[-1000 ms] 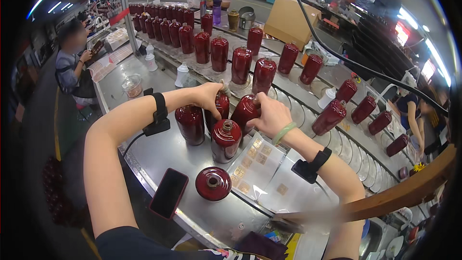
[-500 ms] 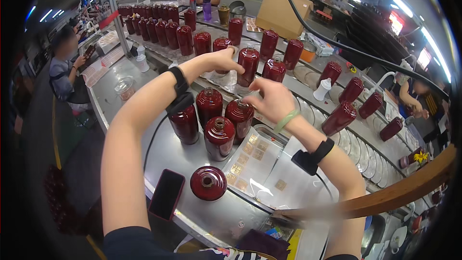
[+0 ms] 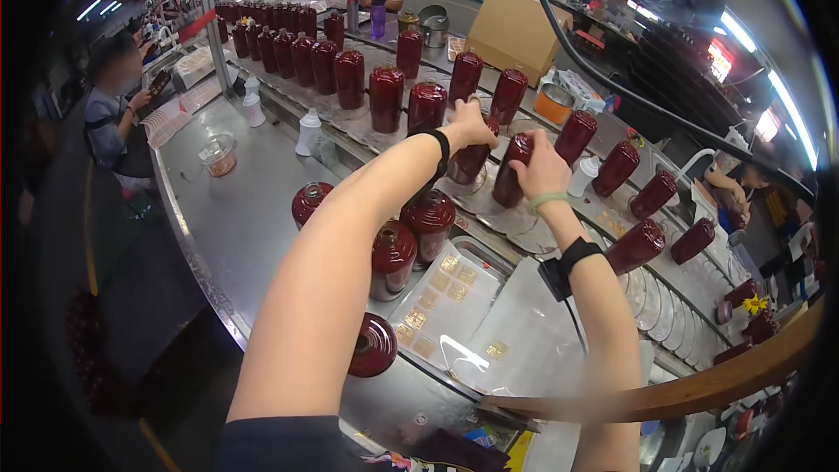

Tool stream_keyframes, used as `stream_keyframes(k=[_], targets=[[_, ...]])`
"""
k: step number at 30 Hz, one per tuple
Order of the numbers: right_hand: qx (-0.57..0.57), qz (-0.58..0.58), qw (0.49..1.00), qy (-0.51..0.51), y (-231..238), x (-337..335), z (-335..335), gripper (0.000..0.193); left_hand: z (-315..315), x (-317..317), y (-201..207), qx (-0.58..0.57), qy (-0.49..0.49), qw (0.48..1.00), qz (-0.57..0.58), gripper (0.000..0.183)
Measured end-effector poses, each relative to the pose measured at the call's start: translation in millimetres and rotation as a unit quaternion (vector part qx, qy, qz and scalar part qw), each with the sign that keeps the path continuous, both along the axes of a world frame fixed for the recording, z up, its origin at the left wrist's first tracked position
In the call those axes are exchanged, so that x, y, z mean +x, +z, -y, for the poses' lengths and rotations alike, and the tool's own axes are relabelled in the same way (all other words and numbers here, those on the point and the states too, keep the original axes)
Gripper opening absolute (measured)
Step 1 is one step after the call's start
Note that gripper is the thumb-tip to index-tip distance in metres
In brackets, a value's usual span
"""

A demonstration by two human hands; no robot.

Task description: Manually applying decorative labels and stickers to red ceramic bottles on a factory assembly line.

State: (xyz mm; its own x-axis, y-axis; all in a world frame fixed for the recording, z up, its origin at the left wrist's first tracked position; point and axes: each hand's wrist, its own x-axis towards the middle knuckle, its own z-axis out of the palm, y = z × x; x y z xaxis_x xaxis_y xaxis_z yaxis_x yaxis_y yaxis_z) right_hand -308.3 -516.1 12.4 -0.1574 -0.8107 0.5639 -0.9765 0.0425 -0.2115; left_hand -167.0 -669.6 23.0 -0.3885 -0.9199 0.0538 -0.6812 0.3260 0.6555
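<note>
While both arms have stretched forward, the left hand (image 3: 469, 125) and right hand (image 3: 539, 168) each set a gripped dark red bottle (image 3: 509, 177) onto the conveyor line (image 3: 367, 135).

Left hand (image 3: 469, 125): fingers curl round a dark red bottle (image 3: 473, 160), its top hidden beneath the palm. Right hand (image 3: 539, 166): covers the upper half of a second red bottle (image 3: 509, 177); grip detail lost behind the knuckles. Left forearm hides part of the bottle (image 3: 311, 202) at nine o'clock of it and the side of the bottle (image 3: 391, 259) beneath it. Gold label sheet (image 3: 440, 297): markings too small to tell. Far bottle row (image 3: 271, 26) at eleven o'clock: individual bottles blur together. Wooden bar (image 3: 699, 380) at four o'clock: blurred, cut by the rim. Seated person (image 3: 114, 114) at nine o'clock: partly cut by the dark rim.
</note>
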Motion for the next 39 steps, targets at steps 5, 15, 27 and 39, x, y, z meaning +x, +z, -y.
stream_keyframes(k=[5,15,27,39], targets=[[0.071,0.008,0.995,-0.071,22,-22,-26,0.076,-25,17,28,-0.044,-0.048,0.997,-0.042,0.102],[0.181,-0.029,0.972,-0.150,36,-45,-52,0.078,-98,78,123,-0.145,-0.049,0.967,-0.202,0.089],[-0.050,0.132,0.990,-0.002,90,-40,-283,0.054,-175,274,181,-0.259,-0.015,0.825,-0.501,0.048],[0.104,0.134,0.982,-0.077,176,97,-545,0.081,-250,384,47,-0.249,0.116,0.882,-0.383,0.051]])
